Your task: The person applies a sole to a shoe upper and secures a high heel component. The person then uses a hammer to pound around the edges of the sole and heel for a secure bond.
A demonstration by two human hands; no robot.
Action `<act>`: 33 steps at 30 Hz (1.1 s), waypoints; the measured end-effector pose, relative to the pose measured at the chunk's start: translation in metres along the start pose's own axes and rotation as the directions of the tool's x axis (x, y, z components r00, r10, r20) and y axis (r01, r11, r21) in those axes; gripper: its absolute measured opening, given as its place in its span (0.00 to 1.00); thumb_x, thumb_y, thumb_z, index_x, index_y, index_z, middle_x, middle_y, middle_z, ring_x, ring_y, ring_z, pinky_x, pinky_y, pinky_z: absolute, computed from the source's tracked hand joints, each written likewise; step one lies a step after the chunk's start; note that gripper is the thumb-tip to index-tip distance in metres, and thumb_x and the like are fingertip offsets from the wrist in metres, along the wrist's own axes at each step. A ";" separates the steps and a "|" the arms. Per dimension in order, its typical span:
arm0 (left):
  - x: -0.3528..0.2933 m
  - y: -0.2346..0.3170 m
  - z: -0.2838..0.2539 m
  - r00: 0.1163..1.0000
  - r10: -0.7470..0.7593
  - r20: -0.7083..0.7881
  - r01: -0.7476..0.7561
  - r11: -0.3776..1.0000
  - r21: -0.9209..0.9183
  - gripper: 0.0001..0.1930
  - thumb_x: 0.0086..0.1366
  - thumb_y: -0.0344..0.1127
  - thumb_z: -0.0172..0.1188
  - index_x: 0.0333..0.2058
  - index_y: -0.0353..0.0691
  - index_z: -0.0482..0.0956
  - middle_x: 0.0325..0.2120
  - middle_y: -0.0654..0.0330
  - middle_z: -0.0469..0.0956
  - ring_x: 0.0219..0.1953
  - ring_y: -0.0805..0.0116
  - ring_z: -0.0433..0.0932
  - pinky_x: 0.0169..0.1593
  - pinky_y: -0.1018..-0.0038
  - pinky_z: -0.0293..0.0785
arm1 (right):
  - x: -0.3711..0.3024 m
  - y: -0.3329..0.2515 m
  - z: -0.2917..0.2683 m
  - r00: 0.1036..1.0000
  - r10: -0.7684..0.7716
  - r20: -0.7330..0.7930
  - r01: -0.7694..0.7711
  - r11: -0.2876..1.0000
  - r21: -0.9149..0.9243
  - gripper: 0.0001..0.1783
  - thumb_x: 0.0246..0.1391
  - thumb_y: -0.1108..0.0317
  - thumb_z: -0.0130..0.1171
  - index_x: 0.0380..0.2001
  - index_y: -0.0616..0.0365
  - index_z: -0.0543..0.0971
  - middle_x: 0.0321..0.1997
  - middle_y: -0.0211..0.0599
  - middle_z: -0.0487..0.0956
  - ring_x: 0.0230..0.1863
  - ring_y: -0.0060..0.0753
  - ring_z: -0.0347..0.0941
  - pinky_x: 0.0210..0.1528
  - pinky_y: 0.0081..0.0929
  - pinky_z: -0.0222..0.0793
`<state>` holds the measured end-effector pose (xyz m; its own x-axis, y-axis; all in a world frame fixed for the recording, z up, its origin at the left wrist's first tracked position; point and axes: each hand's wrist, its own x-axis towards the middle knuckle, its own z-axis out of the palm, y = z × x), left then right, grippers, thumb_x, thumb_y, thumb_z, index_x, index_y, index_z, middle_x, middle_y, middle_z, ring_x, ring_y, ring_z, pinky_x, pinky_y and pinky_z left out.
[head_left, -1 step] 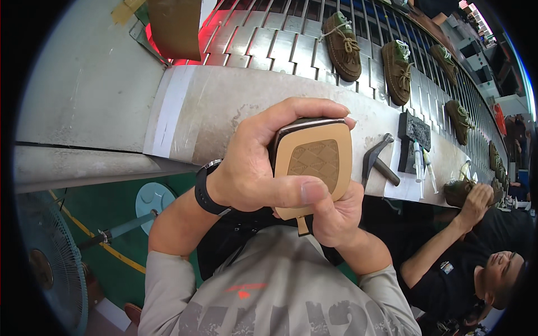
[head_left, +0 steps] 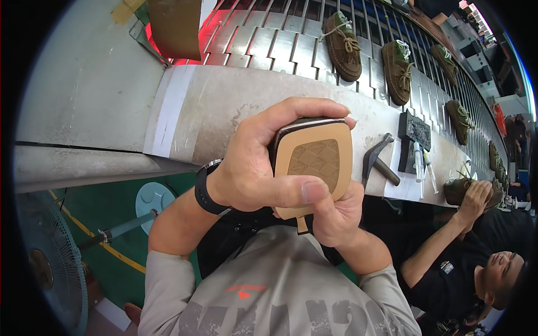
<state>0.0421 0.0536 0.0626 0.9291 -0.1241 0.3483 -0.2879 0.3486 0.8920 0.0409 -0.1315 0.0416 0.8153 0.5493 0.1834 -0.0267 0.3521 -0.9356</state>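
A shoe (head_left: pixel 312 134) is held up in front of me, its tan sole turned toward me. A brown panel with a diamond pattern is set into the sole, and a dark edge shows along its toe and left side. My left hand (head_left: pixel 252 162) wraps round the left side and top, its thumb lying across the sole. My right hand (head_left: pixel 339 218) grips the lower right edge; its fingers are mostly hidden behind the shoe. A small tan tab (head_left: pixel 302 225) sticks out at the bottom.
Beyond the pale worktop (head_left: pixel 224 103), brown lace-up shoes (head_left: pixel 343 47) stand on a slatted metal conveyor (head_left: pixel 252 42). To the right lie a hammer (head_left: pixel 383 162), a dark block (head_left: pixel 413 131) and syringes (head_left: pixel 418 162). A co-worker's hand (head_left: pixel 476 197) holds a shoe. A fan (head_left: pixel 47 263) stands at left.
The co-worker's hand at the right has shifted slightly on their shoe. My own hands and the shoe in them look the same.
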 end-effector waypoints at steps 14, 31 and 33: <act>0.000 0.006 -0.001 1.000 -0.010 -0.025 0.011 1.000 0.005 0.42 0.60 0.47 0.73 0.65 0.27 0.67 0.59 0.39 0.77 0.63 0.54 0.77 0.62 0.61 0.79 | 0.001 -0.003 0.007 0.999 0.041 -0.002 -0.041 0.999 0.012 0.13 0.71 0.69 0.57 0.45 0.68 0.86 0.39 0.38 0.88 0.38 0.21 0.82 0.39 0.23 0.78; 0.000 0.020 -0.007 0.994 -0.107 0.011 0.108 0.988 -0.114 0.35 0.78 0.52 0.45 0.65 0.21 0.67 0.64 0.35 0.73 0.66 0.52 0.74 0.68 0.60 0.71 | 0.005 -0.006 0.007 0.996 0.084 -0.008 -0.085 0.993 -0.081 0.12 0.71 0.70 0.58 0.38 0.67 0.86 0.32 0.34 0.87 0.31 0.18 0.79 0.33 0.21 0.75; -0.002 0.026 -0.010 0.997 -0.083 -0.005 0.083 0.996 0.019 0.31 0.79 0.50 0.47 0.62 0.22 0.72 0.61 0.36 0.75 0.64 0.53 0.77 0.65 0.62 0.74 | 0.004 -0.005 0.012 0.996 0.081 -0.025 -0.083 0.993 -0.081 0.12 0.71 0.69 0.59 0.36 0.66 0.86 0.29 0.32 0.86 0.29 0.17 0.78 0.31 0.20 0.73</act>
<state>0.0346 0.0721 0.0826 0.9511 -0.1476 0.2712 -0.2137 0.3193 0.9233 0.0372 -0.1217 0.0512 0.8247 0.5568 0.0991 -0.0475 0.2427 -0.9689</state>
